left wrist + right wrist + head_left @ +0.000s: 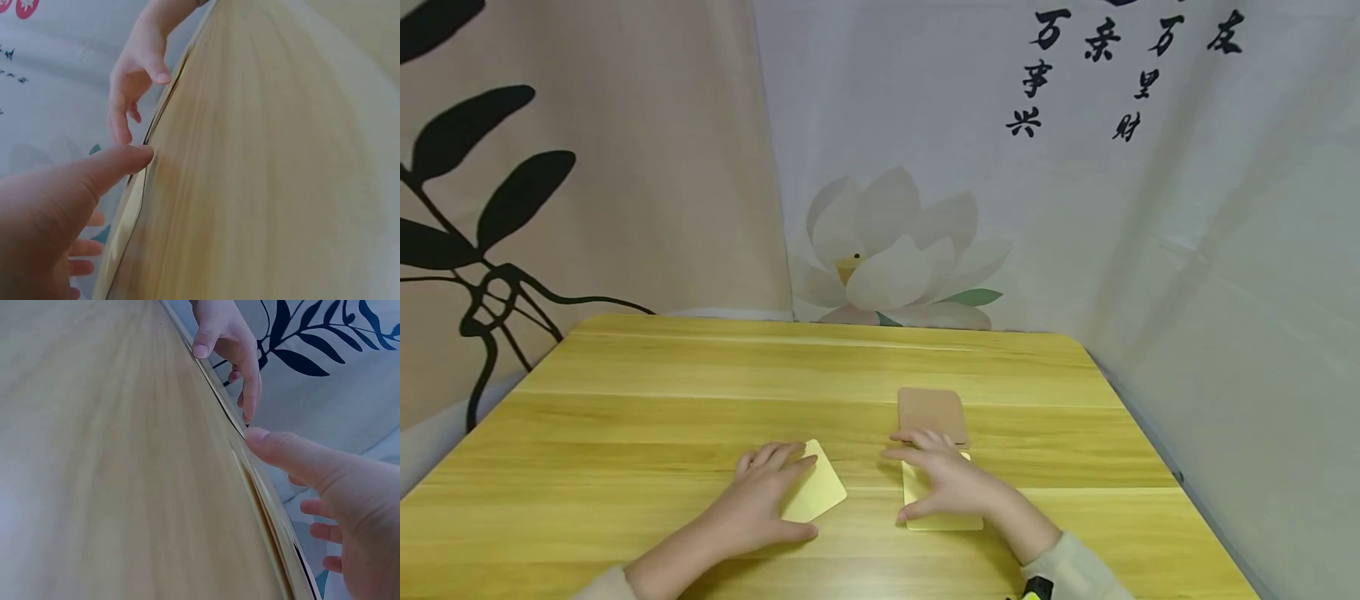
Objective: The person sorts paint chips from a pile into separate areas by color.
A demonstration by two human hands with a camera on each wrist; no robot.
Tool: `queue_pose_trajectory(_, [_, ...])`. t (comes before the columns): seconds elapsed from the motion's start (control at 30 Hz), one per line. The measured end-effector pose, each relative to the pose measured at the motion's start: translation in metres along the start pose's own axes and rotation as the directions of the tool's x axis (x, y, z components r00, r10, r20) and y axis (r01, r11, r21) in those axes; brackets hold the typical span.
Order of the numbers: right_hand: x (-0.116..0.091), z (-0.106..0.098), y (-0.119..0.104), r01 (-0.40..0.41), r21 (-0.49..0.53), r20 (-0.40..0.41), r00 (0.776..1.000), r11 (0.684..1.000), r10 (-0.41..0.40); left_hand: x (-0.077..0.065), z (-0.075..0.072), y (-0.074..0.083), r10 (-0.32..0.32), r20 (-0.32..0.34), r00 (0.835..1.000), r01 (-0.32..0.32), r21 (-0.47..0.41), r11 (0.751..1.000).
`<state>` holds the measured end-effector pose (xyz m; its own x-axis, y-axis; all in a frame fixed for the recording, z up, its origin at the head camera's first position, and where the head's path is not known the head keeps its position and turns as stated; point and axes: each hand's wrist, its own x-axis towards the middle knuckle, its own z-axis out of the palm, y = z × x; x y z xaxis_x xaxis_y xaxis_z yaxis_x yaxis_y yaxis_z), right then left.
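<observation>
A pale yellow square card with rounded corners [822,492] lies turned at an angle on the table, left of the middle. My left hand [756,508] is over its left side, fingers and thumb spread apart. To the right, a second yellow card [943,522] lies mostly covered by my right hand [955,485]. That hand's thumb reaches the card's lower left corner, while its other fingers stretch over the upper edge. Just beyond them is a brown square card [931,412]. Both wrist views show the thumbs extended close over the tabletop; the left thumb [119,164] overlaps a pale card edge.
The wooden table [662,417] has rounded far corners. Behind it hangs a cloth backdrop [887,125] printed with leaves, a lotus and black characters. A black and yellow band [1037,587] shows at my right sleeve.
</observation>
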<state>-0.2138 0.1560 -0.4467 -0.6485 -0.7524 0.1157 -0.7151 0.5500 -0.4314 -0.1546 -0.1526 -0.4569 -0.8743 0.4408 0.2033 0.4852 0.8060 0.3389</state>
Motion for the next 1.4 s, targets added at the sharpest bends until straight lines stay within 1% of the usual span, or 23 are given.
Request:
queue_pose_trajectory(0.13, [0.01,0.002,-0.005,0.001,-0.004,0.014,1.0,1.0,-0.001,-0.006,-0.002,-0.006,-0.014,-0.01,1.0,0.014,0.028,1.0])
queue_pose_trajectory(0.2, [0.016,0.003,-0.008,0.007,-0.023,0.025,1.0,1.0,-0.006,-0.008,-0.003,-0.008,-0.015,-0.02,1.0,0.016,0.04,0.999])
queue_pose_trajectory(0.43, [0.034,0.006,-0.018,0.063,-0.112,0.063,0.996,0.992,-0.056,-0.017,-0.007,-0.015,-0.004,-0.072,0.997,0.009,0.065,0.998])
queue_pose_trajectory(0.7, [0.049,0.01,-0.025,0.114,-0.172,0.083,0.991,0.978,-0.101,-0.026,-0.012,-0.019,0.003,-0.094,0.996,0.005,0.084,0.996])
queue_pose_trajectory(0.83, [0.056,0.012,-0.031,0.138,-0.172,0.101,0.987,0.975,-0.122,-0.029,-0.014,-0.021,-0.008,-0.082,0.997,0.014,0.082,0.997])
queue_pose_trajectory(0.97, [0.063,0.015,-0.035,0.145,-0.163,0.123,0.984,0.976,-0.125,-0.032,-0.013,-0.023,-0.016,-0.068,0.998,0.022,0.093,0.995])
queue_pose_trajectory(1.2, [0.077,0.021,-0.036,0.143,-0.175,0.154,0.981,0.974,-0.116,-0.033,-0.011,-0.022,-0.007,-0.102,0.995,0.02,0.128,0.992])
queue_pose_trajectory(1.4, [0.086,0.023,-0.036,0.134,-0.168,0.18,0.978,0.977,-0.103,-0.034,-0.011,-0.021,-0.009,-0.099,0.995,0.022,0.134,0.991])
